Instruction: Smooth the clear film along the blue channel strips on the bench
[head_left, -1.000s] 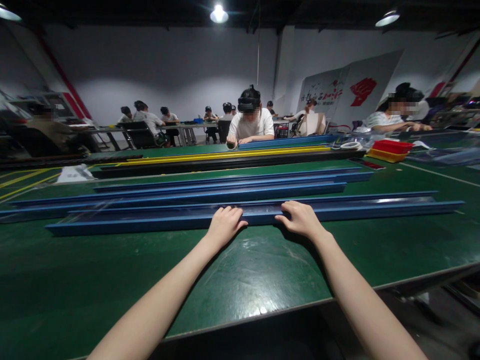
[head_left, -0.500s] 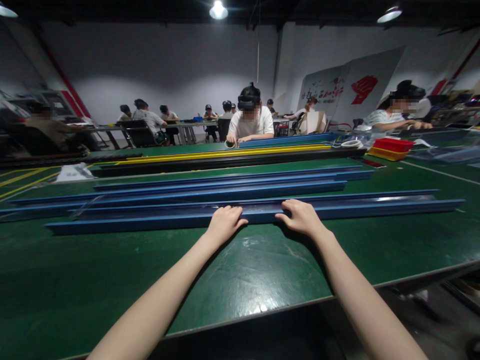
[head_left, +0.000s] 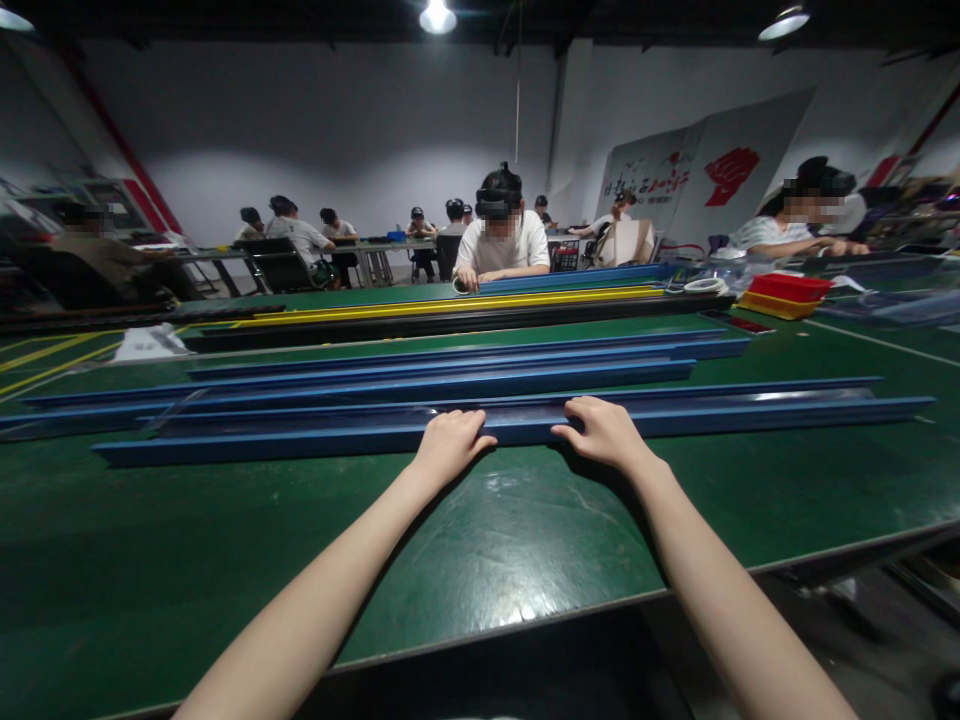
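Beneath left hand (head_left: 448, 447), apparently, blue channel (head_left: 262, 445)

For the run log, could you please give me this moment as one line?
left hand: grips blue channel, near wall | right hand: grips same wall | channel: flat on green table

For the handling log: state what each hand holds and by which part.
Both hands hold the nearest blue channel near mid-length: left hand and right hand each curl fingers over its near wall.

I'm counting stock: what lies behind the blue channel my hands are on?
Behind the near channel: more blue channels, then yellow strips and a black strip. Their near walls cover their insides.
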